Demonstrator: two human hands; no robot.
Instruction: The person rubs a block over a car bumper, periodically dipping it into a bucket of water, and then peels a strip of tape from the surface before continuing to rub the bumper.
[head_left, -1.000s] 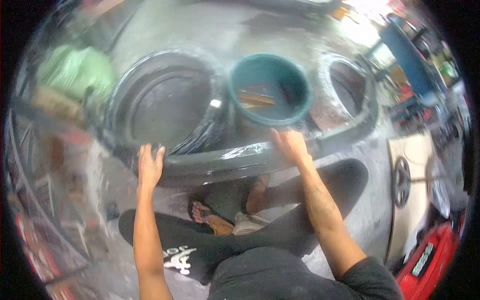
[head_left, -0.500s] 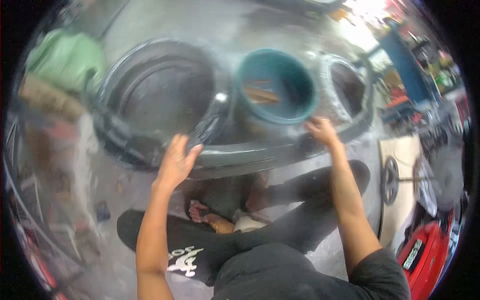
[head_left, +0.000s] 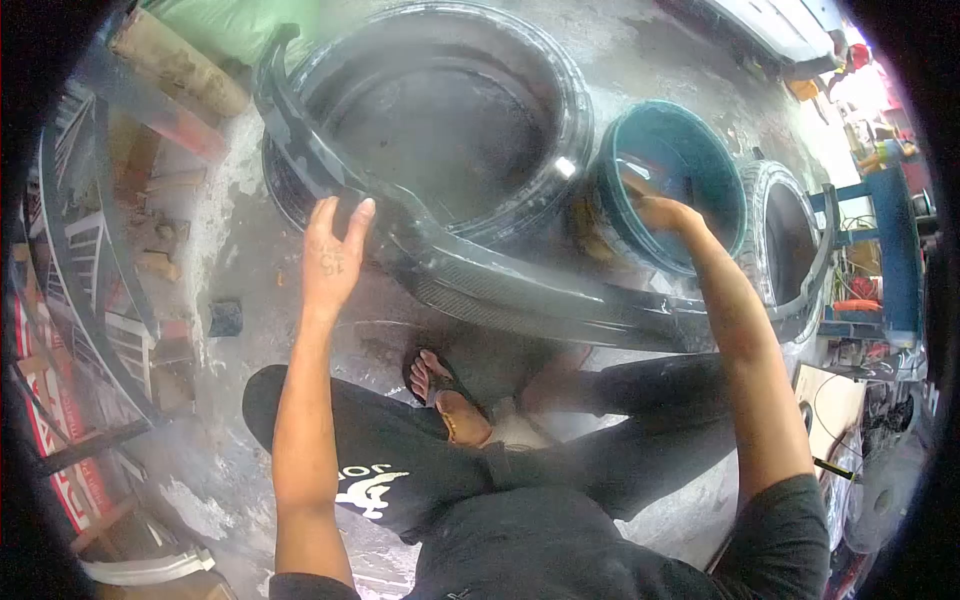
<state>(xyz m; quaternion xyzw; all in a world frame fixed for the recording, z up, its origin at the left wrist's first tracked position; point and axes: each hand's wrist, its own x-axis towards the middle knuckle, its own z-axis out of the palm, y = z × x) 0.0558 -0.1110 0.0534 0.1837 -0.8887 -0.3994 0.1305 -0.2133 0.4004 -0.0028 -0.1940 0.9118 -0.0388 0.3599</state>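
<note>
A long, curved black bumper lip [head_left: 520, 290] with a carbon-fibre weave lies across the basins in front of me. At its left part, my left hand [head_left: 335, 255] grips the near edge, thumb and fingers against it. My right hand [head_left: 668, 212] is down inside the teal bucket [head_left: 725, 165], at its left inner wall. Its fingers are together beside something brown, and what they hold, if anything, is hidden. Under the lip's left part stands a large black round tub [head_left: 450, 130]. A smaller tyre-like ring [head_left: 765, 215] sits beneath its right end.
A cardboard roll [head_left: 180, 60] and a green bag [head_left: 235, 25] are at the upper left. Dark frames [head_left: 95, 260] and boxes line the left side. To the right stand a blue metal stand [head_left: 890, 260] and a fan [head_left: 880, 500]. My sandalled foot [head_left: 450, 400] is close below the lip.
My right hand has gone from beside the bucket's rim to inside it. My left hand stays at the lip, whose left end now shows more clearly. The view has shifted.
</note>
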